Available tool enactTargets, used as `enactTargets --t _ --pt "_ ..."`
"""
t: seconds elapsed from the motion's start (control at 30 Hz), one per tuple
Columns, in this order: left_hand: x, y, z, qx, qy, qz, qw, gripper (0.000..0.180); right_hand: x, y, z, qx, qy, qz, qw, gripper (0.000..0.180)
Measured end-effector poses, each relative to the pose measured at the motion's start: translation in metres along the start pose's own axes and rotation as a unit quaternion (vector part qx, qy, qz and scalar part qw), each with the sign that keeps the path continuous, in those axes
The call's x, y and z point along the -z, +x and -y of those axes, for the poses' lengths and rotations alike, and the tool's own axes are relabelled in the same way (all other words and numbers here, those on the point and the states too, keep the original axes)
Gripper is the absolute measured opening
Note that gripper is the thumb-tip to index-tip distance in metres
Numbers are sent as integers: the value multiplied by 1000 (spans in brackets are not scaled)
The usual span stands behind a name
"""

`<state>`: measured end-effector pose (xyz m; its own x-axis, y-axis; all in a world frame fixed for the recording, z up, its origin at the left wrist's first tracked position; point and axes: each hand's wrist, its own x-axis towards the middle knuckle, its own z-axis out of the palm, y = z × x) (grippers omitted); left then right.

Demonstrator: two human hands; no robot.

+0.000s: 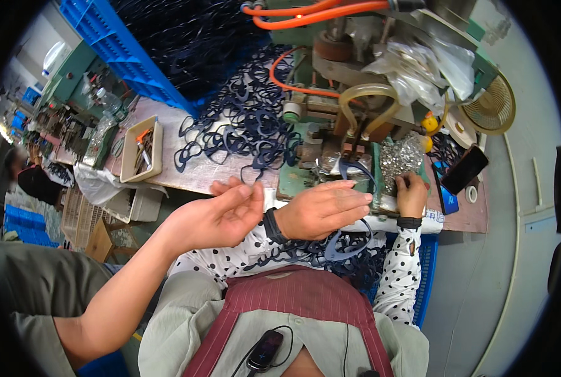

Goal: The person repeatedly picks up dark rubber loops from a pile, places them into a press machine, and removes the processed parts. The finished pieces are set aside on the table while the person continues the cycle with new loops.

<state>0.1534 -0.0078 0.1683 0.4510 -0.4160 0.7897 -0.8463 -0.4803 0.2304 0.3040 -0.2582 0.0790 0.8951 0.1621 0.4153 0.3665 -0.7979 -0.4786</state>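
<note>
**At the press: left hand before the die, right hand at the metal parts**

My left hand (323, 210) lies in front of the press (321, 151), back upward, fingers extended and held side by side, pointing right. The thumb and palm side are hidden, so I cannot tell whether it pinches anything.

A dark blue loop (370, 179) sits at the die, just beyond my left fingertips, its band curving down toward them. A second loop (340, 252) shows below the same hand, above a heap of similar loops near my lap; whether the hand touches it, I cannot tell.

My right hand (412, 200) is at the near edge of a pile of small silver parts (397, 160), right of the die. Its fingers are bent downward; I cannot tell whether a part is gripped between them.

A co-worker's hand (230, 217) extends from the left, palm up, fingers curled, near my left wrist.

On the desk (199, 177), a spread of dark blue loops (249, 125) lies left of the press, beside a blue crate (126, 60). Further left stands a cream tray (142, 176) with tools. A phone (464, 169) is right of the silver parts.
</note>
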Motion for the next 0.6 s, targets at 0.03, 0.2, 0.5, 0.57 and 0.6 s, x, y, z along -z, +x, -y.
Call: enactTargets --t 0.03,0.2,0.5,0.57,0.6 --pt "3 6 -2 -1 1 0 1000 33 -1 3 -2 -36 55 3 998 12" --pt "88 9 -14 -304 498 321 746 22 -1 2 9 -56 146 -56 986 10" --pt "68 30 7 -475 583 376 542 19 -6 -4 13 -143 229 -96 958 9" --pt "57 36 9 -497 608 390 481 19 -6 -4 13 -160 236 -103 953 10" --pt "52 33 11 -504 640 371 446 19 -10 -5 8 -153 242 -111 952 10"
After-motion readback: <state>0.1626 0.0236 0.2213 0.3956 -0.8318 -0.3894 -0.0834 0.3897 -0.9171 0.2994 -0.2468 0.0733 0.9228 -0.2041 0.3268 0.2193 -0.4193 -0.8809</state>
